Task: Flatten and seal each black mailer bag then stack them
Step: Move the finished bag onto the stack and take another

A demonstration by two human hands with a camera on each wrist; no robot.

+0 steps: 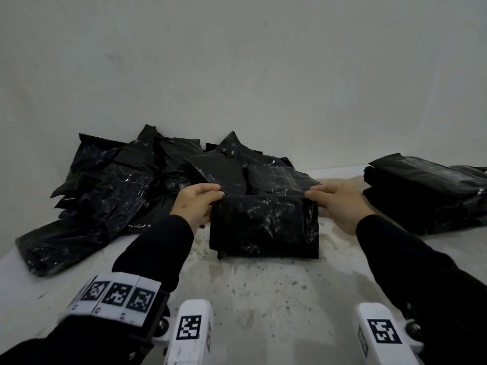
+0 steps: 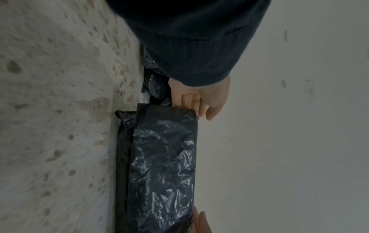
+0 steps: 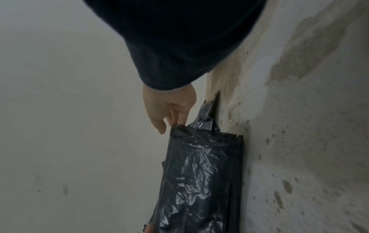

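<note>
A crinkled black mailer bag [image 1: 263, 225] sits on the table in front of me, its near edge on the surface and its far edge raised. My left hand [image 1: 214, 198] pinches the far left corner, thumb on top. At the far right corner my right hand [image 1: 313, 196] pinches the same way. In the left wrist view, the left hand [image 2: 196, 108] holds the bag [image 2: 161, 165] at its end, fingers behind the plastic. In the right wrist view, the right hand [image 3: 171, 124] grips the bunched corner of the bag [image 3: 195, 181].
A loose heap of black mailer bags [image 1: 118, 185] lies at the back left against the wall. A stack of flattened bags [image 1: 427, 193] stands at the right. The speckled table [image 1: 263, 299] shows bare surface between me and the held bag.
</note>
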